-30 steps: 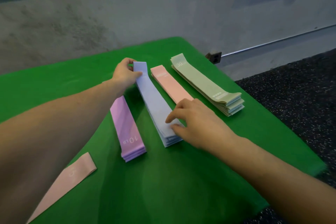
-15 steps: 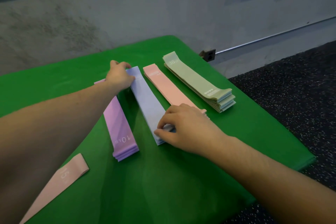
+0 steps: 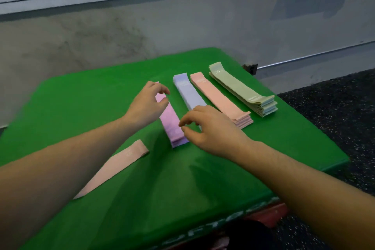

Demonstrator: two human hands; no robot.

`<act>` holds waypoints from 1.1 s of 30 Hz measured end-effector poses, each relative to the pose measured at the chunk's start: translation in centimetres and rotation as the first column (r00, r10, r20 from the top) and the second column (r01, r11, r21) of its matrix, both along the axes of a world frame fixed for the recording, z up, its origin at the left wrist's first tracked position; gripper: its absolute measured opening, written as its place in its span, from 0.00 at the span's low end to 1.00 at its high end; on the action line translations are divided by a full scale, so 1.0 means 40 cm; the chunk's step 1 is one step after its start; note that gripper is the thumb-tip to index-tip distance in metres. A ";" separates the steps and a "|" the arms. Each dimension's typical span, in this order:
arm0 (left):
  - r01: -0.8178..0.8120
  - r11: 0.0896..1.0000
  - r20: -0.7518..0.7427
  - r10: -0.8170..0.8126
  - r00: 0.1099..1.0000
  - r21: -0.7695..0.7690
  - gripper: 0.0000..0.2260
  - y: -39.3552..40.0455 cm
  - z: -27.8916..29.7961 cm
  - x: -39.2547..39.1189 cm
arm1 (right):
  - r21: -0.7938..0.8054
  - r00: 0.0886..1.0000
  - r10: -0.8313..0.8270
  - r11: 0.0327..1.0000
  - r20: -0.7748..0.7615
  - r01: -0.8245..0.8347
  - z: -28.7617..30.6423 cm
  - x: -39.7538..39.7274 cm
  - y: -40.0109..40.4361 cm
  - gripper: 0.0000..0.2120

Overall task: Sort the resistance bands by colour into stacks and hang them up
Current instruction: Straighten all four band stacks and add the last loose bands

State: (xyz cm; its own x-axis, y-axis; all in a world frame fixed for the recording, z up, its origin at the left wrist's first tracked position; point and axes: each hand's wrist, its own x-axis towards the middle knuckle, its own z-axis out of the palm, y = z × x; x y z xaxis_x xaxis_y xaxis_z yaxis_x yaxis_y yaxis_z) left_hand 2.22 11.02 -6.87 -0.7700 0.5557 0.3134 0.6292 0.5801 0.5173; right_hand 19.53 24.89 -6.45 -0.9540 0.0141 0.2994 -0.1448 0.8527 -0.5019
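Purple bands [image 3: 172, 122] are flanked by loosely curled, empty hands, the left hand [image 3: 147, 105] at the far end, the right hand [image 3: 211, 128] near.

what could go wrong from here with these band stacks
1. Both hands, the left hand and right hand, hover close over the purple stack; a careless nudge could skew it or the neighbouring blue stack.
2. The loose pink band lies apart near the left forearm, which could sweep it aside, or it may get forgotten.
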 end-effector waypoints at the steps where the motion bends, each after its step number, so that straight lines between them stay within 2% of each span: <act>1: 0.000 1.000 -0.004 0.000 1.000 0.006 0.08 -0.044 -0.005 0.021 | -0.025 1.000 0.008 1.000 -0.006 -0.008 0.000 0.007 -0.025 0.08; 4: -0.025 1.000 0.045 0.024 0.999 0.004 0.08 -0.171 -0.025 0.076 | -0.082 0.999 0.040 0.996 0.001 -0.040 -0.002 0.028 -0.096 0.07; 7: -0.125 0.992 0.131 0.125 0.983 -0.008 0.09 -0.306 -0.054 0.121 | -0.150 0.997 0.079 0.986 0.001 -0.078 -0.014 0.048 -0.187 0.08; 11: -0.196 0.976 0.183 0.211 0.960 -0.095 0.11 -0.418 -0.096 0.160 | -0.251 0.998 0.040 0.967 0.041 -0.028 -0.058 0.040 -0.280 0.10; 16: -0.149 0.935 0.106 0.192 0.976 -0.323 0.18 -0.475 -0.110 0.187 | -0.137 0.987 -0.053 0.988 0.149 0.073 -0.123 -0.016 -0.328 0.16; 24: -0.143 0.959 0.136 0.180 0.974 -0.244 0.16 -0.479 -0.115 0.206 | -0.055 0.927 -0.344 0.933 0.151 0.355 -0.200 -0.113 -0.371 0.23; 28: -0.143 0.974 0.171 0.173 0.970 -0.175 0.14 -0.478 -0.125 0.212 | -0.065 0.933 -0.342 0.934 0.117 0.350 -0.210 -0.122 -0.368 0.16; 31: -0.156 0.982 0.203 0.175 0.964 -0.104 0.16 -0.475 -0.135 0.213 | -0.164 0.949 -0.299 0.936 0.095 0.312 -0.209 -0.111 -0.367 0.10; 33: -0.172 0.983 0.247 0.184 0.951 -0.068 0.18 -0.476 -0.133 0.218 | -0.326 0.963 -0.252 0.907 0.094 0.269 -0.207 -0.102 -0.367 0.07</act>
